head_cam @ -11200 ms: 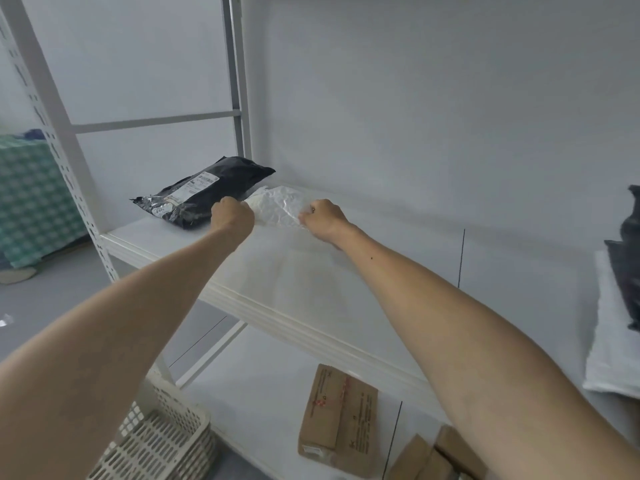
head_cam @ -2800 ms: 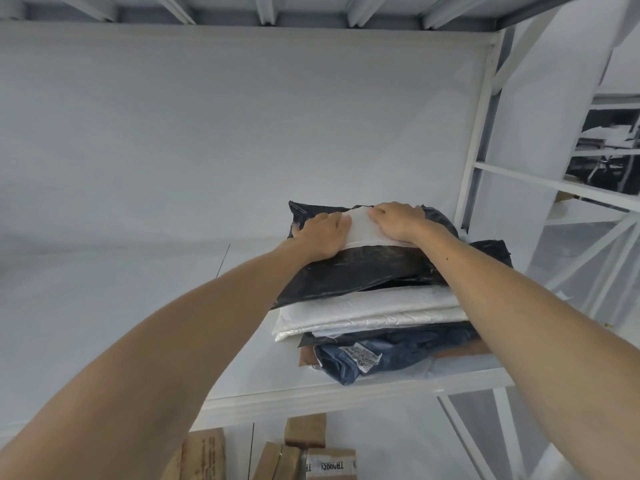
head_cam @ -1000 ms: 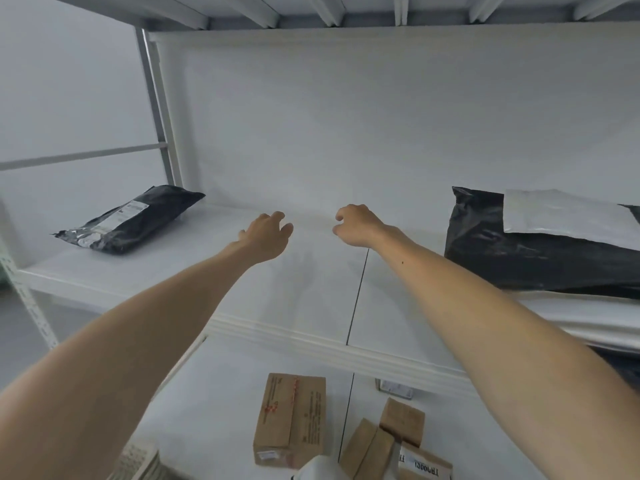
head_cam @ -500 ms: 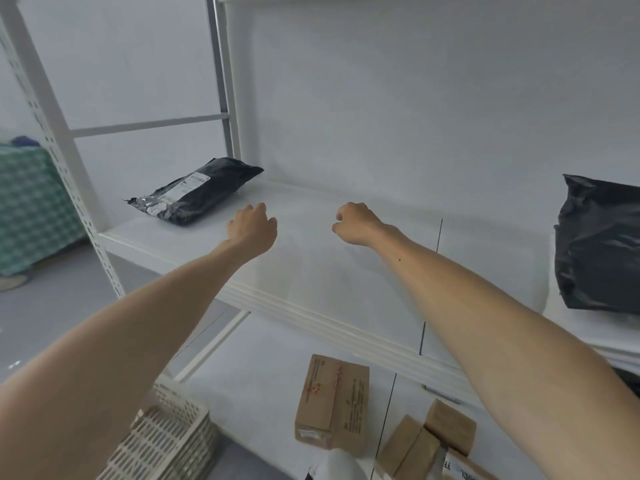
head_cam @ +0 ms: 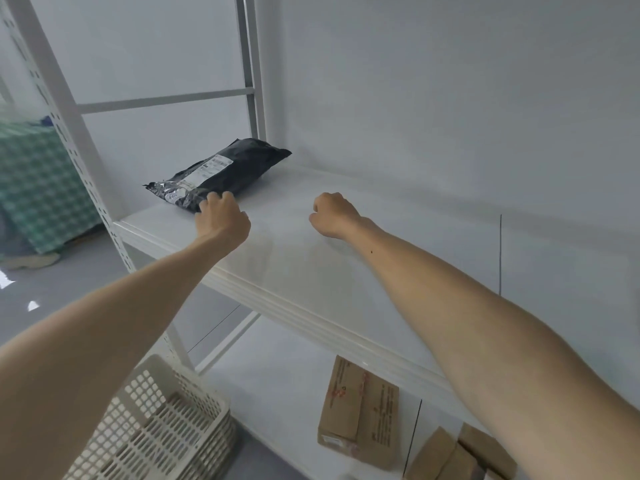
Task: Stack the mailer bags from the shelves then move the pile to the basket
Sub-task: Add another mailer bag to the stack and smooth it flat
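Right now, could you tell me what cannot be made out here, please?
Head view only.
The label text on the black mailer bag: too small, blurred.
Whether fingers of the left hand touch it: fingertips hidden behind the hand.
The basket contents: cut off by bottom edge and left arm.

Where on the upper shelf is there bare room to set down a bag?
The shelf is bare between left hand and right hand, and on to the dark seam. Its left end is crowded: the black mailer bag lies there, the left hand at its edge.
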